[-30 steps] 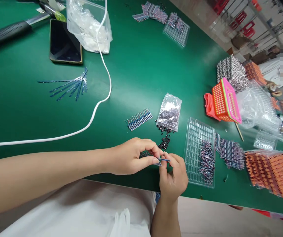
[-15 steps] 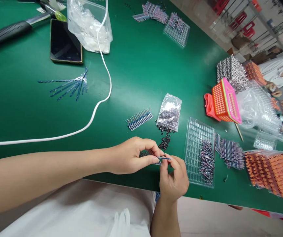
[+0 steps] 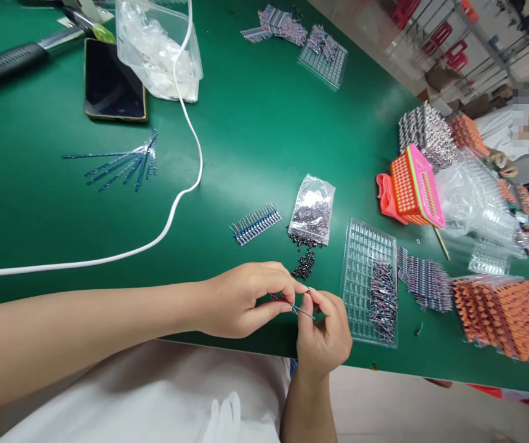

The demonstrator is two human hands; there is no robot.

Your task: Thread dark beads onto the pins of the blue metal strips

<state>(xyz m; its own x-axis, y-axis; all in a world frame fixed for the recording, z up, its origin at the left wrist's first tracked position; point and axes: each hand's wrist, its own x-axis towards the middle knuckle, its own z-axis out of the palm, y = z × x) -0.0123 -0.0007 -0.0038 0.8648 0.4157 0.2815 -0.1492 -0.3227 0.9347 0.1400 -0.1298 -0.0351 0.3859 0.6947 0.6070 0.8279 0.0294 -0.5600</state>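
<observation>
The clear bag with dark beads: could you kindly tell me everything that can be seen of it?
The clear bag looks like thin, crinkled plastic, with bright glare over its upper part. Many small, dark, shiny beads show inside, mostly lower down. It lies on the green table, beyond the hands, apart from the clear tray on its right. Loose beads lie along its near edge; whether that edge is open, I cannot tell. Neither hand touches it.

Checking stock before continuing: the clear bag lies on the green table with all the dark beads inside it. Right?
Not all: the head view shows many dark beads loose beside the clear bag, which does lie on the green table.
</observation>
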